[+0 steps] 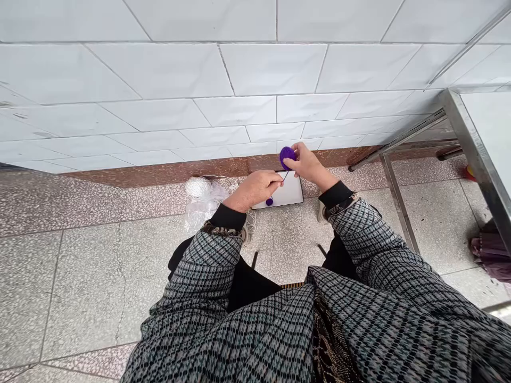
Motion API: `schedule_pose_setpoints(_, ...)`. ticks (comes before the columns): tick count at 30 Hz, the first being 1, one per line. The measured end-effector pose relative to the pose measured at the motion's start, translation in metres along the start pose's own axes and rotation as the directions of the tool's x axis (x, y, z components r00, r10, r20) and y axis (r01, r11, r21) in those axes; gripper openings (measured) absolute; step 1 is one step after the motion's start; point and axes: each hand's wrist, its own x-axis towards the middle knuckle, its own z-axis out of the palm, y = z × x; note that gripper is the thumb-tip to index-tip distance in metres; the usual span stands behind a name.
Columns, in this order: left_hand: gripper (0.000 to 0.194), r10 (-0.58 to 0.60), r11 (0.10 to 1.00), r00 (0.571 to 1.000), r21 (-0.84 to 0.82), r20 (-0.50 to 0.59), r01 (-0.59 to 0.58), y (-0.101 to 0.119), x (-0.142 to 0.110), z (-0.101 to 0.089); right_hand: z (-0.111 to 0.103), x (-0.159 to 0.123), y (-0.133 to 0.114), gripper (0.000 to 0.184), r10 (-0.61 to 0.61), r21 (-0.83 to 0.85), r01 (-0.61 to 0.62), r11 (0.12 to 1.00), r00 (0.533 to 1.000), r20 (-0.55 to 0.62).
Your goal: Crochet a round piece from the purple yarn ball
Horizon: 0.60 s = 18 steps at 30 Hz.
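Observation:
A purple ball of yarn (286, 158) is gripped in my right hand (306, 164), fingers closed around its right side. From it a strand of purple yarn (286, 175) runs down to my left hand (258, 187), whose thumb and fingertips pinch it. Below the left fingers a smaller purple piece of yarn (269, 201) shows over a white board or shallow box (293, 192) with a dark edge on the floor. Whether that smaller piece hangs or lies there, I cannot tell.
White yarn (198, 187) and clear plastic (199, 213) lie on the floor left of the board. A tiled wall (255, 114) stands ahead. On the right is a metal-framed table (475, 143), with a purple cloth-like item (493, 252) beneath it.

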Motion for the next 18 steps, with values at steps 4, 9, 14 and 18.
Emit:
schedule_pose_setpoints(4,0.026,-0.031,0.999,0.994,0.035,-0.109,0.035,-0.006,-0.002,-0.013,0.0,-0.009,-0.009,0.032,0.066,-0.078,-0.049,0.996,0.972,0.225)
schedule_pose_setpoints(9,0.024,-0.064,0.998,0.97,-0.001,-0.235,0.066,-0.011,-0.001,-0.022,-0.005,-0.011,-0.008,0.021,0.038,0.008,-0.05,0.999,0.85,0.525)
schedule_pose_setpoints(14,0.022,-0.153,0.988,0.955,-0.037,-0.254,0.148,-0.015,0.004,-0.019,-0.008,-0.01,-0.003,0.015,-0.086,0.249,-0.093,0.964,0.778,0.622)
schedule_pose_setpoints(18,0.023,-0.21,0.978,0.96,-0.046,-0.184,0.205,-0.015,0.007,-0.008,-0.007,-0.008,-0.005,0.019,-0.101,0.497,-0.123,0.859,0.91,0.401)
